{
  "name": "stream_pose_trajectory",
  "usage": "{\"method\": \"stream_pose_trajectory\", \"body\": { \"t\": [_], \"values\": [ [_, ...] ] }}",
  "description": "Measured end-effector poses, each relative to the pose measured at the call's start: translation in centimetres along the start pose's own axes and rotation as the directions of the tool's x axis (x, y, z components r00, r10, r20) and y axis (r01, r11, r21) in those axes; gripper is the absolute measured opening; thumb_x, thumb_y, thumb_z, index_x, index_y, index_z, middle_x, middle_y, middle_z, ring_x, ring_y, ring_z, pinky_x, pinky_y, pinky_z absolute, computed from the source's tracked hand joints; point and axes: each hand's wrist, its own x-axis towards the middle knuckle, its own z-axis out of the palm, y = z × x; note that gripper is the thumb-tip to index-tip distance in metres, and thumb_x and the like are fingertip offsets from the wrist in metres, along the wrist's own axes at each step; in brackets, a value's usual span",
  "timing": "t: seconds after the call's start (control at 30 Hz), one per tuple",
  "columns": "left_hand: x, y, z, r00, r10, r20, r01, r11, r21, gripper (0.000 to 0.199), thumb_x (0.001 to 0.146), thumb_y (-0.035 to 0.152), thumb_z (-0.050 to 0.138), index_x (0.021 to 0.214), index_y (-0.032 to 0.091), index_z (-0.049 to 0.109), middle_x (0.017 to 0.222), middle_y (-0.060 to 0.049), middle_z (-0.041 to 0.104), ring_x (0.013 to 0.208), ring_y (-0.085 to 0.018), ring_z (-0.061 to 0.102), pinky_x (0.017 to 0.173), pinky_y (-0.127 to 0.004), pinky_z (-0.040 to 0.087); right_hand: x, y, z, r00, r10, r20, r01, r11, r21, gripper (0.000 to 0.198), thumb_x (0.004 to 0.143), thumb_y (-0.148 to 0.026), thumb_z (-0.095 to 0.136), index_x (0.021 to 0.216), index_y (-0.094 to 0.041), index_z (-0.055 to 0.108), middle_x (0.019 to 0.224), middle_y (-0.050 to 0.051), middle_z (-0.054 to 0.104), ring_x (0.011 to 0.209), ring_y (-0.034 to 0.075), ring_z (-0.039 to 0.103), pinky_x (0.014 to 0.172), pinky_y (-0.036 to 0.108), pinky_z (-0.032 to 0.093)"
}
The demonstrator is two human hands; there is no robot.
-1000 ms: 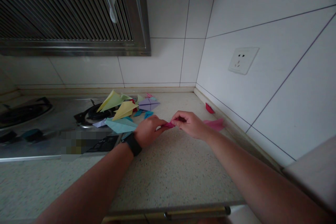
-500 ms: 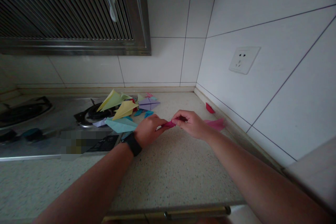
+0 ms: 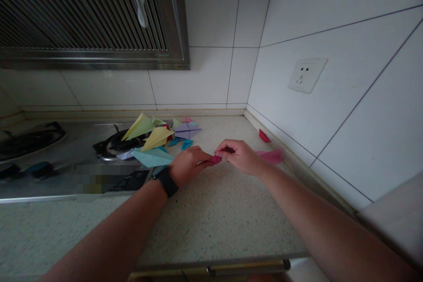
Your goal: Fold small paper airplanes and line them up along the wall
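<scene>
A small piece of folded pink paper [image 3: 216, 159] is held between both hands above the speckled countertop [image 3: 211, 220]. My left hand [image 3: 190, 161], with a black watch on the wrist, pinches its left end. The fingertips of my right hand [image 3: 238, 155] are closed on its right end. My fingers cover much of the paper, so its full shape is hidden. Behind my right wrist lies a flat pink sheet [image 3: 271, 157]. A small red folded paper [image 3: 264, 136] rests near the right wall.
Several folded papers lie to the left: a yellow paper plane [image 3: 157, 137], a light blue one [image 3: 152, 157] and a purple one [image 3: 187, 130]. Some overlap the gas stove [image 3: 72, 185]. A range hood [image 3: 99, 59] hangs above, and a wall socket [image 3: 308, 75] is at right.
Both hands stay nearly in place. My left hand has shifted slightly, and a little more of the folded pink paper shows between the fingers.
</scene>
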Motion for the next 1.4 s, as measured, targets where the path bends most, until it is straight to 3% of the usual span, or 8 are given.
{"method": "stream_pose_trajectory", "body": {
  "t": [0.17, 0.43, 0.83, 0.97, 1.13, 1.27, 1.4],
  "values": [
    [-0.09, -0.44, 0.26, 0.999, -0.008, 0.04, 0.009, 1.0, -0.025, 0.025, 0.092, 0.035, 0.053, 0.102, 0.024, 0.073, 0.077, -0.003, 0.069, 0.075, -0.015, 0.058, 0.067, -0.025, 0.042, 0.12, 0.2, 0.12, 1.0, 0.007, -0.023, -0.007, 1.0, -0.003, 0.017, 0.084, -0.033, 0.065, 0.083, -0.017, 0.069, 0.07, 0.001, 0.065, 0.063, 0.011, 0.055, 0.061, 0.024, 0.041],
    [-0.17, -0.46, 0.24, 0.983, -0.152, 0.107, 0.168, 0.971, -0.168, 0.024, 0.088, 0.038, 0.057, 0.089, 0.022, 0.075, 0.072, -0.001, 0.068, 0.065, -0.013, 0.056, 0.063, -0.023, 0.038, 0.25, 0.37, 0.42, 0.997, 0.022, -0.08, -0.024, 0.999, -0.034, 0.016, 0.084, -0.033, 0.064, 0.083, -0.018, 0.069, 0.068, 0.001, 0.065, 0.063, 0.012, 0.056, 0.06, 0.024, 0.042],
    [0.42, -0.23, -0.12, 0.914, -0.392, 0.103, 0.385, 0.762, -0.52, 0.033, 0.083, 0.045, 0.059, 0.092, 0.016, 0.073, 0.083, -0.005, 0.071, 0.074, -0.016, 0.06, 0.067, -0.026, 0.043, 0.24, 0.48, -0.19, 0.993, 0.031, -0.117, -0.037, 0.998, -0.045, 0.019, 0.086, -0.036, 0.06, 0.086, -0.018, 0.066, 0.076, 0.002, 0.066, 0.066, 0.013, 0.055, 0.061, 0.025, 0.041],
    [0.34, -0.54, -0.05, 0.898, -0.435, 0.061, 0.402, 0.76, -0.511, 0.034, 0.082, 0.046, 0.061, 0.091, 0.017, 0.074, 0.082, -0.005, 0.071, 0.072, -0.015, 0.059, 0.063, -0.025, 0.042, 0.14, 0.52, 0.05, 0.996, 0.036, -0.079, -0.041, 0.997, -0.061, 0.017, 0.085, -0.034, 0.06, 0.089, -0.018, 0.065, 0.074, 0.0, 0.062, 0.062, 0.011, 0.051, 0.057, 0.024, 0.039],
    [0.24, -0.71, 0.51, 0.912, -0.397, 0.102, 0.394, 0.783, -0.481, 0.032, 0.083, 0.044, 0.06, 0.089, 0.017, 0.074, 0.08, -0.005, 0.071, 0.073, -0.016, 0.061, 0.064, -0.026, 0.043, 0.05, 0.25, 0.46, 0.999, 0.035, -0.016, -0.036, 0.999, -0.03, 0.019, 0.081, -0.035, 0.066, 0.091, -0.018, 0.064, 0.078, 0.001, 0.064, 0.07, 0.013, 0.056, 0.063, 0.024, 0.042],
    [0.35, -0.47, 0.44, 0.915, -0.385, 0.125, 0.386, 0.736, -0.556, 0.031, 0.082, 0.043, 0.061, 0.089, 0.015, 0.073, 0.082, -0.006, 0.071, 0.074, -0.016, 0.061, 0.066, -0.026, 0.044, 0.2, 0.33, 0.56, 0.999, 0.047, 0.017, -0.046, 0.999, -0.027, 0.019, 0.084, -0.036, 0.062, 0.086, -0.018, 0.066, 0.077, 0.001, 0.066, 0.072, 0.014, 0.058, 0.065, 0.025, 0.043],
    [0.44, -0.28, 0.03, 0.914, -0.402, 0.058, 0.356, 0.723, -0.592, 0.027, 0.084, 0.039, 0.06, 0.086, 0.014, 0.071, 0.079, -0.005, 0.07, 0.069, -0.013, 0.058, 0.064, -0.024, 0.042, 0.35, 0.54, 0.53, 0.998, 0.069, -0.006, -0.069, 0.998, 0.001, 0.021, 0.085, -0.037, 0.061, 0.083, -0.017, 0.066, 0.075, 0.001, 0.064, 0.07, 0.013, 0.056, 0.064, 0.024, 0.041]
  ]
}}
